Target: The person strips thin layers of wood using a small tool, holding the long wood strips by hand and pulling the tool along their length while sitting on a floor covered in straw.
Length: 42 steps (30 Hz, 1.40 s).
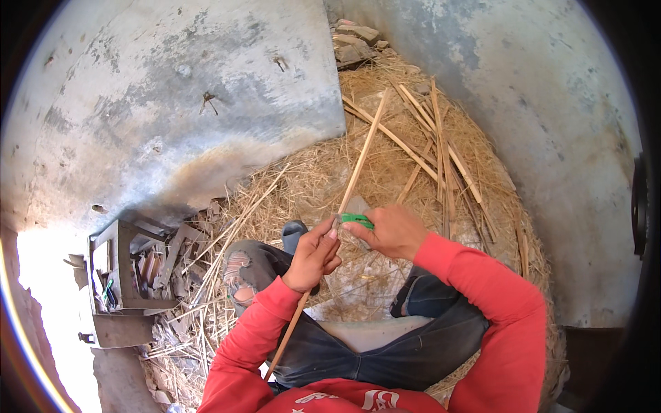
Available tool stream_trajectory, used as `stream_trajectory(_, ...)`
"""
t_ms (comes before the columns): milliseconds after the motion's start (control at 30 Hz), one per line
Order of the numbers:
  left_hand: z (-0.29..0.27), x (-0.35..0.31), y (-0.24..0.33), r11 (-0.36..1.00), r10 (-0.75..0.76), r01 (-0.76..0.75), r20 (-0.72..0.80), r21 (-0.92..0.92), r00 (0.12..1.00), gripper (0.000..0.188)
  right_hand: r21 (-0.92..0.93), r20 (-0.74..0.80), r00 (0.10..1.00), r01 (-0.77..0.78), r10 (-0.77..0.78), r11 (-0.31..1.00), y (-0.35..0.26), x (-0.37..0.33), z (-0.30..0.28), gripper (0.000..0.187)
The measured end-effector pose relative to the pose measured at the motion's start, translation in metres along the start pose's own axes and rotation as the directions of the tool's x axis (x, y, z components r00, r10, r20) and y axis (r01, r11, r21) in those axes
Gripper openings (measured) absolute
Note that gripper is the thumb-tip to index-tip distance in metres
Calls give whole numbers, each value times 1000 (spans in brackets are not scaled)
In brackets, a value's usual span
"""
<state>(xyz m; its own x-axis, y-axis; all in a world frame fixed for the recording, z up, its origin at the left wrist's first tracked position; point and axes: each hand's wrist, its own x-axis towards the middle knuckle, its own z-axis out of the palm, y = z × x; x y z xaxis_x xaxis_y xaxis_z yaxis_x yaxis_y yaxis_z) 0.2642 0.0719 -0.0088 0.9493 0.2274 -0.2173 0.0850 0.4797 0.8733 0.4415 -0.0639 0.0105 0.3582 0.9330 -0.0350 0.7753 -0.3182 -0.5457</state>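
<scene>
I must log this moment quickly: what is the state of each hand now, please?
Left hand: closed around a long thin wooden strip.
Right hand: closed on a green-handled tool, held against the strip.

We count two hands (313,258), one long bamboo strip (358,165) held, one green-handled knife (358,220), one metal toolbox (120,282), and perhaps ten loose strips (441,144) on the straw.

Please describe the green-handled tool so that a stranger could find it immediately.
Start at the person's red sleeves and follow them to the two hands above the knees. The right hand grips the green-handled tool against the long stick held by the left hand. It is the only bright green thing among pale straw.
</scene>
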Motion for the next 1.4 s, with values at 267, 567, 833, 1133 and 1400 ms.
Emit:
stream_trajectory(267, -1, -7, 7, 994, 10, -15, 46, 110, 999, 45, -137, -104, 993, -75, 61, 988, 26, 11, -16, 72)
stream_trajectory(567, -23, -46, 10, 985, 82, -89, -50, -147, 995, 45, 149, -600, 651, -481, 466, 864, 122, -28, -119, 73)
stream_trajectory(833, -7, -29, 11, 995, 61, -62, -13, -83, 998, 44, -10, -125, 991, -55, 54, 998, -32, -18, -33, 64)
stream_trajectory(1133, -3, -22, -3, 993, 14, -15, -10, -114, 1000, 42, -73, -56, 998, 24, -28, 997, -29, -12, 0, 66)
stream_trajectory(1400, -4, -24, 1, 993, -11, 16, 38, -120, 999, 43, -63, -76, 991, 108, -113, 992, -26, -21, 9, 59)
